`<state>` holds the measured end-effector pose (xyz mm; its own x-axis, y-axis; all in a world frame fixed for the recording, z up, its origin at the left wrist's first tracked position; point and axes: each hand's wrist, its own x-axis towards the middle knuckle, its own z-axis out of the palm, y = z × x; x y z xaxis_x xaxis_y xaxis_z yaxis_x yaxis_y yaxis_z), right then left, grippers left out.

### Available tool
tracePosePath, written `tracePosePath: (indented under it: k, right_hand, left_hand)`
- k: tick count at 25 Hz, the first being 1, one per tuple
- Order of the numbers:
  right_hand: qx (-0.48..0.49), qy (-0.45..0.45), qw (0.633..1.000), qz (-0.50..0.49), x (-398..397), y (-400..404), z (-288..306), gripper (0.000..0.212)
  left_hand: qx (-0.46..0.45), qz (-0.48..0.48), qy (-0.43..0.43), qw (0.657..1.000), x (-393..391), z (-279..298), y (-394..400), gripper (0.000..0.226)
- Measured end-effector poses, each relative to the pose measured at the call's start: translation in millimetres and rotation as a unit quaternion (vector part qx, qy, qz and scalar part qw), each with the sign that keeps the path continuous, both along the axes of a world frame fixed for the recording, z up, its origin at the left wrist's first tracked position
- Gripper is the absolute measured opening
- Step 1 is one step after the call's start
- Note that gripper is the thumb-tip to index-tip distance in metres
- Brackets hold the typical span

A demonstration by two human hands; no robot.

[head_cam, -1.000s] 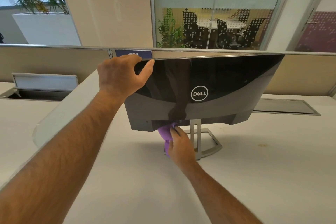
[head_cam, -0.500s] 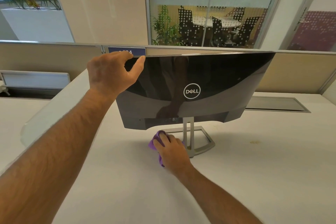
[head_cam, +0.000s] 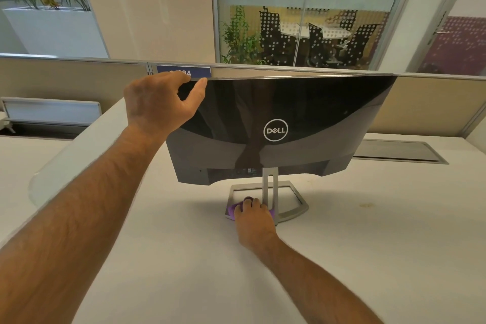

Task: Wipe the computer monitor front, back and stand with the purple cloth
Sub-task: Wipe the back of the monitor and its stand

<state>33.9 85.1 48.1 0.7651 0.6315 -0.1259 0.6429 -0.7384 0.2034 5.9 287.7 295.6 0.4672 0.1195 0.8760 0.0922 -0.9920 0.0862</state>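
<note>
A monitor (head_cam: 278, 123) stands on a white desk (head_cam: 368, 244), turned so that its glossy black back, with a round logo at its middle, faces the person. The left hand (head_cam: 160, 102) grips the monitor's top left corner: the fingers curl over the upper edge and the thumb (head_cam: 197, 89) lies against the back panel. The screen side cannot be seen from here. Below the panel a silver stand (head_cam: 270, 187) runs down to an open rectangular base frame (head_cam: 297, 209) that rests flat on the desk. The right hand (head_cam: 253, 216) is at the near left part of that base, just left of the upright post, its fingers curled over a purple cloth (head_cam: 231, 210) and pressing it onto the frame. Only small bits of the cloth show, at the left of the knuckles and beside the post. Both forearms reach in from the near edge of the desk. Along the desk's far edge runs a beige divider (head_cam: 426, 108) with a blue label (head_cam: 184, 71) partly hidden behind the left hand, and a grey hatch (head_cam: 399, 152) lies flat in the desk toward the far right. Behind the divider is a glass wall (head_cam: 302, 8) through which chairs and a plant show.
</note>
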Motion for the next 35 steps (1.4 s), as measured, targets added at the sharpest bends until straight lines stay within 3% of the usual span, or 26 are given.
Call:
tracePosePath:
  k: [4, 9, 11, 16, 17, 20, 23, 26, 30, 33, 35]
  right_hand:
    - [0.005, -0.031, 0.999, 0.03, -5.0, -19.7, -3.3, 0.05]
    - [0.045, -0.036, 0.989, 0.137, -9.7, -55.4, -22.1, 0.059]
    - [0.062, 0.0, 0.987, 0.147, -13.2, -69.1, -26.1, 0.064]
    - [0.22, 0.158, 0.958, 0.089, -7.7, -101.4, -1.4, 0.057]
    - [0.267, 0.135, 0.95, 0.092, -3.9, -106.3, 8.6, 0.057]
    - [0.4, -0.047, 0.907, 0.121, 19.7, -117.1, 25.9, 0.06]
    - [0.367, -0.14, 0.909, 0.137, 45.1, -102.7, 37.9, 0.067]
    - [0.286, -0.142, 0.937, 0.142, 55.3, -89.7, 33.6, 0.074]
    - [0.256, -0.093, 0.947, 0.168, 42.5, -101.7, 4.5, 0.084]
    - [0.192, -0.001, 0.961, 0.199, 29.8, -118.9, -19.6, 0.083]
    - [0.232, 0.005, 0.951, 0.202, 30.3, -123.2, -13.6, 0.079]
  left_hand:
    - [0.001, 0.006, -0.003, 1.0, 1.4, -0.3, 0.8, 0.059]
    - [0.008, 0.015, -0.002, 1.0, 2.6, -0.5, 1.0, 0.058]
    - [0.008, 0.014, -0.004, 1.0, 2.5, -0.8, 1.3, 0.057]
    - [0.011, 0.015, -0.002, 1.0, 1.0, -0.7, 2.1, 0.057]
    - [0.011, 0.014, -0.003, 1.0, 0.7, -0.8, 1.8, 0.056]
    - [0.012, 0.016, -0.006, 1.0, 1.7, -1.7, 0.4, 0.057]
    - [0.004, 0.016, -0.006, 1.0, 2.4, -0.7, 0.8, 0.057]
    - [0.0, 0.012, -0.009, 1.0, 2.8, -1.4, 0.5, 0.057]
    - [0.0, 0.011, -0.016, 1.0, 2.7, -1.8, 0.4, 0.056]
    - [0.001, 0.011, -0.019, 1.0, 2.9, -2.2, -0.9, 0.056]
    - [0.001, 0.01, -0.019, 1.0, 2.4, -1.3, -0.6, 0.056]
